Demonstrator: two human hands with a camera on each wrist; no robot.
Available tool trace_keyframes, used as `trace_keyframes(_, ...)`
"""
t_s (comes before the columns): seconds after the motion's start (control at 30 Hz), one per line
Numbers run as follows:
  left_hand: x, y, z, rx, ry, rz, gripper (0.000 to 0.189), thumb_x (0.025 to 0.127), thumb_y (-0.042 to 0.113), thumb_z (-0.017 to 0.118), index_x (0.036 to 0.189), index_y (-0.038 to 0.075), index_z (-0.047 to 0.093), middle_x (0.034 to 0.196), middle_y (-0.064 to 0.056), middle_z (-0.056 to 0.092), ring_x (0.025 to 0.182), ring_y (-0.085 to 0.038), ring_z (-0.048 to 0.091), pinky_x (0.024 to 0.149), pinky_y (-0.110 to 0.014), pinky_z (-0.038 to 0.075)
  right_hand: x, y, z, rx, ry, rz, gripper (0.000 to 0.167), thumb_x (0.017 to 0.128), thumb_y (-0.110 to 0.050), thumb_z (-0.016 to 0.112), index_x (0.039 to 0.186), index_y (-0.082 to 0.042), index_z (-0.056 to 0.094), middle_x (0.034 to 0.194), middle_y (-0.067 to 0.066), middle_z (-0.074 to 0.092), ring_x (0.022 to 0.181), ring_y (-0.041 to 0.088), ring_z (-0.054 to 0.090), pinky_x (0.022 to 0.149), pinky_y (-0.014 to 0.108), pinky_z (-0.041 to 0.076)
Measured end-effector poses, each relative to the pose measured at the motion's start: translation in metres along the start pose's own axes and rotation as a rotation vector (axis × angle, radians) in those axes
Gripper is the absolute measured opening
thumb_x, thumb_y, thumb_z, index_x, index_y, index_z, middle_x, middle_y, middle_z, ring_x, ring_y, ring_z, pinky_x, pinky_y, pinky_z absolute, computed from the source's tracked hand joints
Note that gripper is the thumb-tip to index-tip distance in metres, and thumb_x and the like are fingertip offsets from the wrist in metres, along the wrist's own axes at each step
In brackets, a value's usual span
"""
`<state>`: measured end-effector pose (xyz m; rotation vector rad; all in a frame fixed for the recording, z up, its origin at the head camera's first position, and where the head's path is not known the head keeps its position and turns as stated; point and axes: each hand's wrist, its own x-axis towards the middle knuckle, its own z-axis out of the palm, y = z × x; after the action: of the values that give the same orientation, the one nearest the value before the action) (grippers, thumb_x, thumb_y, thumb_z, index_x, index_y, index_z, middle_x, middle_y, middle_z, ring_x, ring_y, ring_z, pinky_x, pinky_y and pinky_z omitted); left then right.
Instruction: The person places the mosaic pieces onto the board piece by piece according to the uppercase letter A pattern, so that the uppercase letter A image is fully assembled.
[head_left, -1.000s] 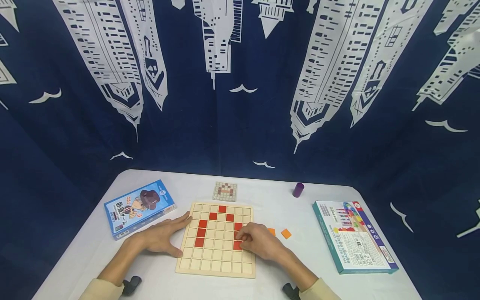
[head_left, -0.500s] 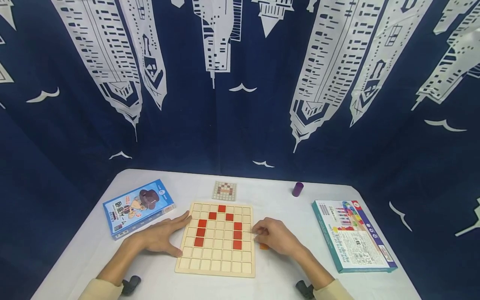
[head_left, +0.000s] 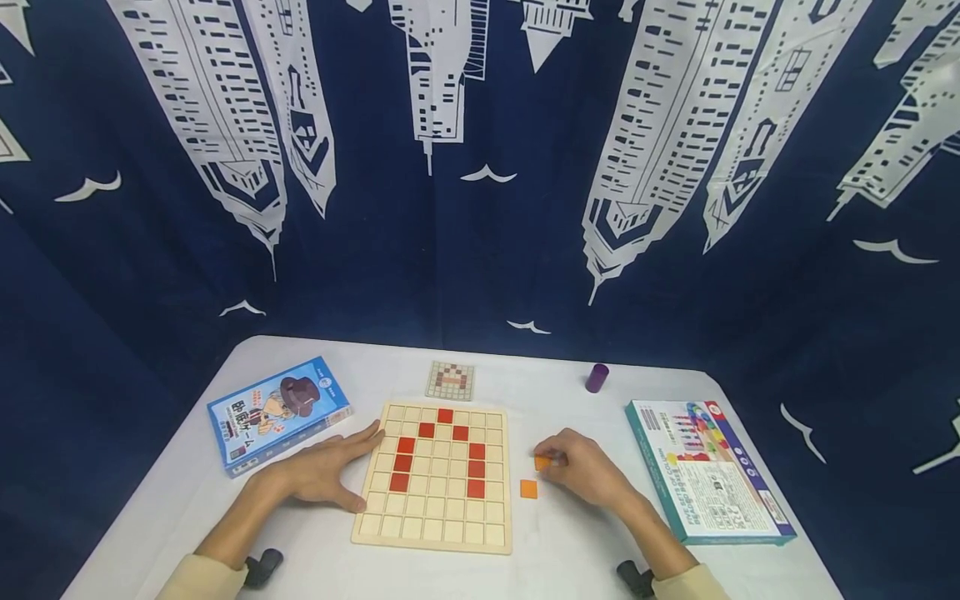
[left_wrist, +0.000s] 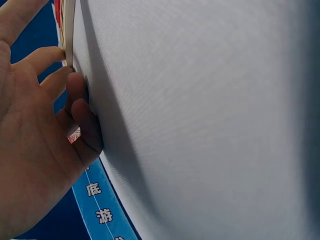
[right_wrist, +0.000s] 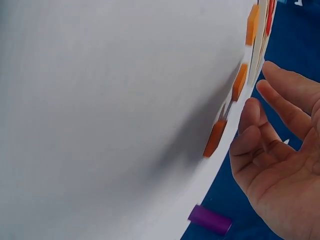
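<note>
A pale wooden grid board lies on the white table with several red square tiles set in an arch-like pattern. My left hand is spread at the board's left side, thumb and fingers touching its edge. To the right of the board, my right hand hovers with bent fingers at an orange square tile. In the right wrist view, thumb and fingers stand apart near that tile, with no clear grip on it. Another orange tile lies closer to the board; a third orange tile shows beneath the hand.
A small pattern card lies behind the board. Blue game box at left, teal-edged box at right. A purple cylinder stands near the table's back edge. A dark blue printed curtain hangs behind.
My right hand has moved right, off the board's red tiles and over to the orange tiles. An orange tile near the board has come into view. My left hand stays put.
</note>
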<state>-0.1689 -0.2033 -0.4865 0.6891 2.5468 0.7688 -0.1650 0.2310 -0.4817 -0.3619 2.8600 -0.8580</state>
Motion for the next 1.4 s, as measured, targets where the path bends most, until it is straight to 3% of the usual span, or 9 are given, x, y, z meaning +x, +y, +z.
trace_keyframes(0.2,0.000,-0.001,0.000,0.004,-0.003,-0.004,0.112,0.071,0.049,0.087,0.160,0.015,0.029,0.169,-0.008,0.015,0.149,-0.048,0.021,0.119,-0.067,0.018,0.001,0.008,-0.004,-0.007,0.007,0.056,0.032,0.081,-0.011,0.082,0.111,-0.018,0.077,0.103,-0.005,0.067,0.085,0.010,0.056,0.081,0.033,0.052)
trace_keyframes(0.53,0.002,-0.002,0.001,0.005,-0.010,0.000,0.112,0.071,0.049,0.086,0.160,0.013,0.029,0.169,-0.009,0.014,0.151,-0.042,0.021,0.121,-0.064,0.016,0.003,0.012,0.000,-0.040,-0.016,0.068,0.034,0.082,-0.014,0.082,0.115,-0.018,0.076,0.102,-0.006,0.066,0.087,0.010,0.057,0.085,0.036,0.054)
trace_keyframes(0.87,0.001,-0.002,0.001,0.007,-0.008,0.005,0.111,0.071,0.049,0.086,0.160,0.012,0.029,0.169,-0.010,0.014,0.152,-0.037,0.021,0.123,-0.060,0.016,0.003,0.010,0.001,-0.057,-0.014,0.072,0.025,0.082,-0.013,0.082,0.105,-0.021,0.077,0.101,-0.005,0.065,0.092,0.013,0.060,0.087,0.040,0.056)
trace_keyframes(1.4,0.001,0.001,0.000,0.003,-0.004,-0.014,0.112,0.070,0.048,0.087,0.160,0.014,0.029,0.169,-0.008,0.015,0.152,-0.039,0.021,0.122,-0.062,0.016,0.003,0.010,0.004,-0.043,0.019,0.053,0.026,0.079,-0.011,0.084,0.096,-0.022,0.069,0.094,-0.008,0.064,0.083,0.011,0.056,0.077,0.031,0.052)
